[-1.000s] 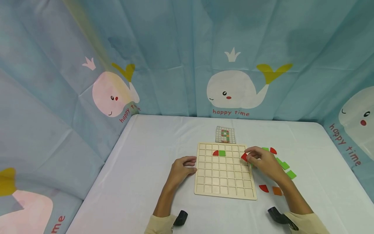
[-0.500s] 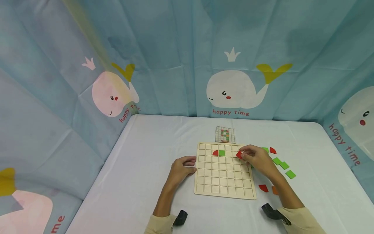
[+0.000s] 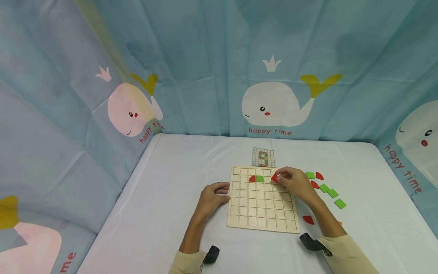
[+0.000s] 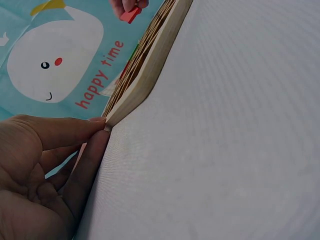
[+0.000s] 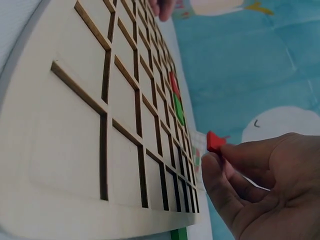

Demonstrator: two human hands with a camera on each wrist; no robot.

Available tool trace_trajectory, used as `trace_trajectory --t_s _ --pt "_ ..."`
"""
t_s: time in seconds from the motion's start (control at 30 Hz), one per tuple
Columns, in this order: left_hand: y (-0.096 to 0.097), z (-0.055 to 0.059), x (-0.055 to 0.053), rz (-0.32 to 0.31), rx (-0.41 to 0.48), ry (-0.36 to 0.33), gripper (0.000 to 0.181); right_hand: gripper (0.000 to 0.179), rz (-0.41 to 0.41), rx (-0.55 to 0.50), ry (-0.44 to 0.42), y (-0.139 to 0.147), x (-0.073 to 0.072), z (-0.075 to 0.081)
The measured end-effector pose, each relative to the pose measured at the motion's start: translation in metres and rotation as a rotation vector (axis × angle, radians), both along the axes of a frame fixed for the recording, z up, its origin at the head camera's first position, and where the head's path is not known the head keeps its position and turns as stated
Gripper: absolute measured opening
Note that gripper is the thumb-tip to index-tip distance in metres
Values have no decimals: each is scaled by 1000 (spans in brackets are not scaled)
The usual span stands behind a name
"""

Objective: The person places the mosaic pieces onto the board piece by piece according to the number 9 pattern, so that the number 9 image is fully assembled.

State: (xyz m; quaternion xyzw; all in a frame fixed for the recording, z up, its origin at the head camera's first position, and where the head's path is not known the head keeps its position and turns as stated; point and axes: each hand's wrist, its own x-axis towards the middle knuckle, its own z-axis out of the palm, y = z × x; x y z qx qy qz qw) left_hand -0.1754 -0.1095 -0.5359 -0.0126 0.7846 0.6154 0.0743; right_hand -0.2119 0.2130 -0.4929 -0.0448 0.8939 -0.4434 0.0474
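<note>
A pale wooden board (image 3: 263, 203) with a grid of square recesses lies on the white table. In its upper part a red quarter-circle tile (image 3: 252, 179) and a green square tile (image 3: 259, 179) sit side by side. My left hand (image 3: 210, 198) holds the board's left edge, thumb and fingertips right at the rim in the left wrist view. My right hand (image 3: 295, 182) pinches a red tile (image 5: 215, 142) between thumb and finger, raised over the board to the right of the green tile. The fingers partly hide this tile's shape.
Behind the board lies a small card (image 3: 263, 157) with a coloured grid pattern. To the right are several loose tiles, including a green square (image 3: 340, 204) and a red quarter circle (image 3: 308, 220). An orange piece peeks out by the right forearm. A whale-print curtain (image 3: 191, 76) stands behind.
My right hand has moved left over the board with the red tile, closer to the green tile. More loose tiles show beside the board. My left hand stays put.
</note>
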Motion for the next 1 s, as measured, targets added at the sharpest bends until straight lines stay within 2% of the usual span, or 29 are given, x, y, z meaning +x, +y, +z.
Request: trace_trajectory --t_s 0.4,0.73,1.0 --pt "-1 0 1 0 -27 16 50 23 13 6 -35 -9 -12 -5" --pt "0 1 0 -3 -47 28 50 22 45 47 -45 -15 -17 -7" --pt "0 -1 0 -4 -45 27 50 20 73 32 -68 -19 -19 -7"
